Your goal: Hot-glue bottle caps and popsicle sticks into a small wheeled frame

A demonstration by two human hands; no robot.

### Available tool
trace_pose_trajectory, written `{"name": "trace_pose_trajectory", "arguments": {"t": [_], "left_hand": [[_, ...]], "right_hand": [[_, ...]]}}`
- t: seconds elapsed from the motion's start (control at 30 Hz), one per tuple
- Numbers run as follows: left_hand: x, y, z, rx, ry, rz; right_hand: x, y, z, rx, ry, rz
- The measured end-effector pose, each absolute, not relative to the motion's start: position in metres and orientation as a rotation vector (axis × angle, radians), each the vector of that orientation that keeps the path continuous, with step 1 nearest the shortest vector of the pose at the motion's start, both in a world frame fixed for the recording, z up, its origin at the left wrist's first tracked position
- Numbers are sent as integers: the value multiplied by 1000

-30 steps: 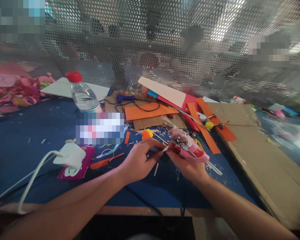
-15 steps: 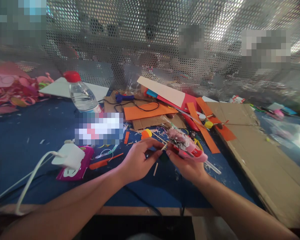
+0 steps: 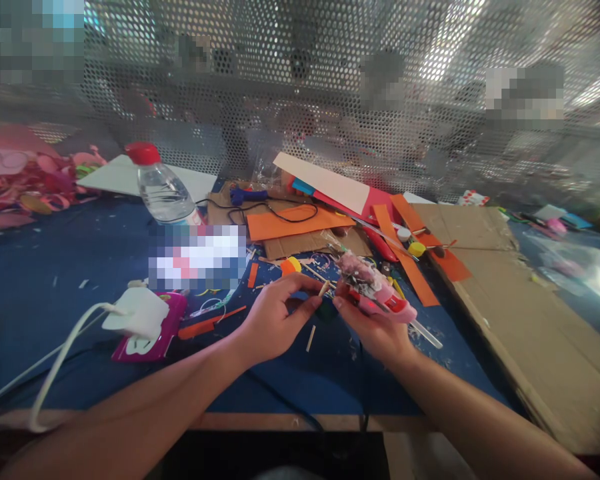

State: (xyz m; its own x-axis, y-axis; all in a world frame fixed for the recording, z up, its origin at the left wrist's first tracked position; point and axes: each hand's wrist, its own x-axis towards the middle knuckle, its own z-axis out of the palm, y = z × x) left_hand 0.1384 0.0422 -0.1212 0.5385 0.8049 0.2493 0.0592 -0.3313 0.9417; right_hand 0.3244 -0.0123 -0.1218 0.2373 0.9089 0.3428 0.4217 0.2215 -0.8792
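Note:
Over the middle of the blue table, my left hand point(image 3: 275, 313) pinches a short wooden stick point(image 3: 324, 288) between thumb and fingertips. My right hand point(image 3: 375, 328) is wrapped round a pink hot glue gun point(image 3: 380, 297), its front end coated with greyish lumps of old glue. From the gun's back sticks out a clear glue stick point(image 3: 427, 334). The fingertips of both hands are close together, with a small gap between them. Below them lies another short wooden stick piece point(image 3: 311, 338) on the table. The gun's nozzle tip cannot be made out clearly.
A red-capped water bottle point(image 3: 165, 190) and a white charger point(image 3: 137, 312) on a magenta power strip point(image 3: 153, 333) stand left. Orange strips point(image 3: 410, 263) and scraps lie behind the hands. Cardboard point(image 3: 525, 320) covers the right side; a perforated metal screen point(image 3: 290, 80) rises behind.
The wooden stick in my left hand has tilted more upright and drawn slightly away from the glue gun. The gun has shifted a little to the right.

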Motion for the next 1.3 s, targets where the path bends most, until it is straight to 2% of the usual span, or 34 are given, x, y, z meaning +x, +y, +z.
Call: {"name": "trace_pose_trajectory", "arguments": {"t": [0.9, 1.13, 1.3], "left_hand": [[140, 40, -116, 1891, 697, 866], [141, 40, -120, 1723, 677, 901], [139, 40, -120, 1638, 649, 889]], "right_hand": [[321, -9, -124, -1323, -1533, 330], [327, -9, -123, -1368, -1508, 421], [330, -10, -131, -1362, -1319, 661]]}}
